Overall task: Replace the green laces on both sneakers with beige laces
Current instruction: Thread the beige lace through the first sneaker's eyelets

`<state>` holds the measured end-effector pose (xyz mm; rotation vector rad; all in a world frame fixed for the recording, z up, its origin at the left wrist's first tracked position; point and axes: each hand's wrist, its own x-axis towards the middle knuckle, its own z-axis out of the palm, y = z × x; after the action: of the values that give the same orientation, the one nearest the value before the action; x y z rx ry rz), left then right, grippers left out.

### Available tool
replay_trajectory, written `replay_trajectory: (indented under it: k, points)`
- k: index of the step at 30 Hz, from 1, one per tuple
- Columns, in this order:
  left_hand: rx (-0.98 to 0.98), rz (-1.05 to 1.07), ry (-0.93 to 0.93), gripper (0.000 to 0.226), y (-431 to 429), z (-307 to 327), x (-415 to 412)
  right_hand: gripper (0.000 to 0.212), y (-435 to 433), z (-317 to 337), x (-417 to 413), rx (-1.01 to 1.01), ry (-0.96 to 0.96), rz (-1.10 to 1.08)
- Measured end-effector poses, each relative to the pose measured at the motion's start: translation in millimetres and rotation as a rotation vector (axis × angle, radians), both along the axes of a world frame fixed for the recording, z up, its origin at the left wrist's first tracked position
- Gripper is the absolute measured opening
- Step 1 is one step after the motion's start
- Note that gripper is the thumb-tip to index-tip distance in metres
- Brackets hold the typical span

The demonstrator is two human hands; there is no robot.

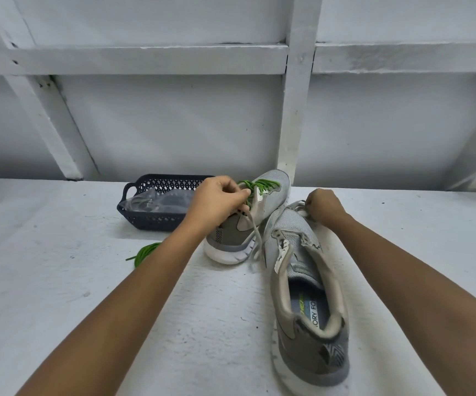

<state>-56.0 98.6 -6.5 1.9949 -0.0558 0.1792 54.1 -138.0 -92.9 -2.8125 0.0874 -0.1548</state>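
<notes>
Two grey sneakers lie on the white table. The near sneaker points away from me, heel toward the camera, with a beige lace at its front. My right hand pinches that lace over the toe end of the near sneaker. My left hand grips the lace's other strand, which hangs down between the shoes. The far sneaker lies behind my left hand and carries green laces. A loose green lace lies bunched on the table to the left.
A dark blue perforated basket holding clear plastic bags stands at the back left, touching the far sneaker's side. A white wall with beams rises right behind the table.
</notes>
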Motion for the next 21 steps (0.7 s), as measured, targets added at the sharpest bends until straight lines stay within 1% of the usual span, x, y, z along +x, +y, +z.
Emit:
replay_trajectory:
  k: [3,6,8,9,10,11,12,14,16,17,18,19,21]
  points:
    - [0.065,0.000,-0.015,0.016,0.7,-1.6,4.8,0.022,-0.2,1.1,-2.8,-0.008,0.020,0.004]
    - [0.201,-0.029,-0.060,0.014,-2.2,-1.0,5.3,0.023,1.1,4.9,-9.1,-0.007,0.015,0.008]
    - [0.297,-0.047,-0.101,0.018,-6.6,-0.4,4.9,0.022,3.2,12.5,-18.6,0.047,0.011,-0.037]
    - [0.343,-0.038,-0.120,0.019,-8.6,-0.1,5.0,0.021,4.3,18.4,-24.1,0.108,0.012,-0.069]
    - [0.369,-0.024,-0.141,0.020,-10.7,0.6,4.8,0.019,4.7,24.3,-28.4,0.187,0.020,-0.099]
    - [0.384,-0.010,-0.171,0.021,-13.1,0.8,4.6,0.018,4.3,31.1,-34.9,0.319,0.041,-0.131]
    - [0.415,0.003,-0.214,0.021,-14.7,0.7,5.3,0.015,4.9,37.7,-41.4,0.515,0.072,-0.159]
    - [0.565,0.040,-0.289,0.023,-18.5,0.9,6.1,0.011,5.7,51.7,-57.9,0.909,0.185,-0.200]
    - [0.766,0.064,-0.327,0.027,-21.2,-0.6,6.1,0.016,6.4,62.9,-75.5,1.166,0.295,-0.198]
    - [0.836,0.066,-0.338,0.028,-21.6,-2.2,5.7,0.016,7.5,67.1,-83.7,1.251,0.340,-0.191]
    - [0.850,0.066,-0.354,0.028,-22.8,-3.4,3.3,0.016,8.4,69.2,-91.6,1.304,0.372,-0.183]
    - [0.809,0.058,-0.354,0.027,-24.2,-4.2,1.5,0.015,10.1,70.8,-99.3,1.323,0.387,-0.169]
    - [0.599,0.033,-0.300,0.023,-28.4,-4.0,-5.6,0.015,14.6,69.4,-111.6,1.306,0.366,-0.125]
